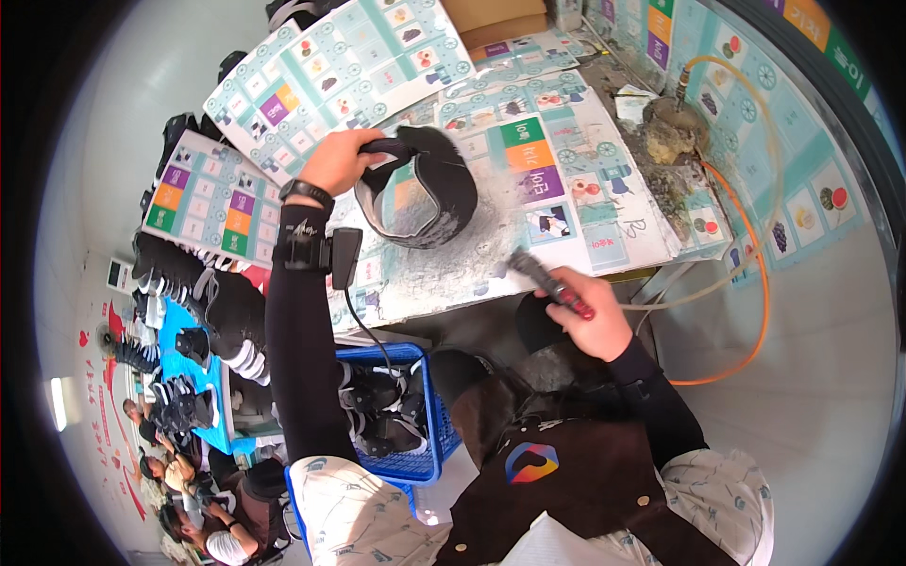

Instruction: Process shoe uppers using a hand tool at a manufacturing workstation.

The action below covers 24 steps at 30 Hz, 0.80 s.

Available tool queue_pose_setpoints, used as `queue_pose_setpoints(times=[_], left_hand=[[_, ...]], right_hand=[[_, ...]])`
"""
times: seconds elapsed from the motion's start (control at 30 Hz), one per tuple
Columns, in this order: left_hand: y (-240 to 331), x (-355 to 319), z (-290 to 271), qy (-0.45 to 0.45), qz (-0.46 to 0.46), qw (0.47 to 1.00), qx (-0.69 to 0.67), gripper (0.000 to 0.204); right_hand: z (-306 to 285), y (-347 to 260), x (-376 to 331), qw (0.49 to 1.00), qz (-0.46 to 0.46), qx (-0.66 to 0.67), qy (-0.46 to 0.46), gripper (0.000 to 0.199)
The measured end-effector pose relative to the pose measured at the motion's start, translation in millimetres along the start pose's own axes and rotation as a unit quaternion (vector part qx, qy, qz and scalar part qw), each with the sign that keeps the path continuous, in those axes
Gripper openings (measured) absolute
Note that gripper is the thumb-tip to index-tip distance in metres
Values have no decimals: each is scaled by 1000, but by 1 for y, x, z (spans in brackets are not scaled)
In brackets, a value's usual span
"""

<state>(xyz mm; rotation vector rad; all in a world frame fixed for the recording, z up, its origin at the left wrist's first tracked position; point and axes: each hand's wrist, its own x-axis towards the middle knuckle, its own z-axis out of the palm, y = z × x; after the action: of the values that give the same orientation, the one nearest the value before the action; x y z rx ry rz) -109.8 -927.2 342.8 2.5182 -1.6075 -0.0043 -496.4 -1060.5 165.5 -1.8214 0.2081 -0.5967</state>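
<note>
My left hand (330, 168) reaches over the table with its fingers closed on the edge of a looped black fabric piece (451, 184). The piece looks like a shoe upper; its middle is open and the table's covering shows through. Pale dust lies on the surface around it. To the right and nearer me, my right hand (595, 316) is wrapped round a hand tool (555, 286) with a red and black handle. The tool's dark head points toward the black piece but is apart from it. Motion blur hides what kind of tool it is.
Printed boards (340, 75) stand along the table's left and far sides. A crusted pot (675, 130) with yellow and orange hoses (763, 311) is at the right. Below the table, a blue basket (432, 415) holds black shoes. People (203, 519) sit at the far left.
</note>
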Motion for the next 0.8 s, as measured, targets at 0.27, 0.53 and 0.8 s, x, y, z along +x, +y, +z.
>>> queue_pose_setpoints(times=[0.27,0.53,0.8], left_hand=[[-6,-7,33,-89,65,994,21,27],[-16,-11,29,-153,-15,980,-123,31],[-35,-22,34,-130,-18,972,-194,33]], right_hand=[[-16,-17,17,990,26,93,-103,15],[-4,-9,27,990,-50,98,-86,20],[-3,-1,19,988,43,102,-109,24]])
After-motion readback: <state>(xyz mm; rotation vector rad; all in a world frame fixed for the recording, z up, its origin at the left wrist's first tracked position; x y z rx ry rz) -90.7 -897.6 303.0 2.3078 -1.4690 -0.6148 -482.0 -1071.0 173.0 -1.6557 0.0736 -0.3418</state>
